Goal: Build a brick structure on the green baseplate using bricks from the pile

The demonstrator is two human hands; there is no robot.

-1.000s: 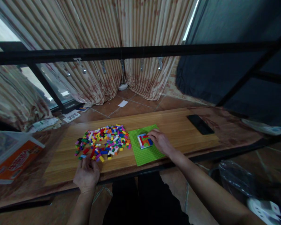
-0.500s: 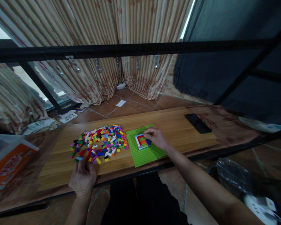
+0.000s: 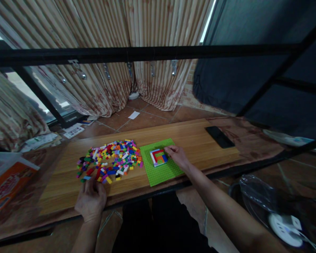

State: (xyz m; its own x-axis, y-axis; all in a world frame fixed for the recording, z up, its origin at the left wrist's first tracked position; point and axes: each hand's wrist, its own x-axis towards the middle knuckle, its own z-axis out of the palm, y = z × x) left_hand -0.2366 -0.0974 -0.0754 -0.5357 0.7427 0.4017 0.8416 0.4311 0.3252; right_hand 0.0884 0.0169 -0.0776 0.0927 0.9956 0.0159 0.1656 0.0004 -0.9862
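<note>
A small, mostly square build [image 3: 158,160] of white, red, orange, green and blue bricks sits on a bright green baseplate [image 3: 150,177]. My right hand [image 3: 177,157] is at the build's upper right corner, thumb and forefinger pinched together beside the end of its red row. Whatever is between those fingertips is too small to make out. My left hand [image 3: 91,199] rests at the near edge of a pile of loose bricks [image 3: 126,154], its fingers loosely bent and the thumb apart. Just beyond those fingertips lies a light blue brick [image 3: 86,178].
A black phone [image 3: 219,137] lies on the wooden board [image 3: 189,133], right of the baseplate. To the far left stands a clear and orange box [image 3: 12,181]. A black rail [image 3: 147,52] crosses in front of the curtains. A white power strip [image 3: 284,228] sits low on the right.
My right hand has drawn back slightly to the right from the build's top edge, where more of the red row shows. My left hand stays at the pile. The whole view has shifted slightly.
</note>
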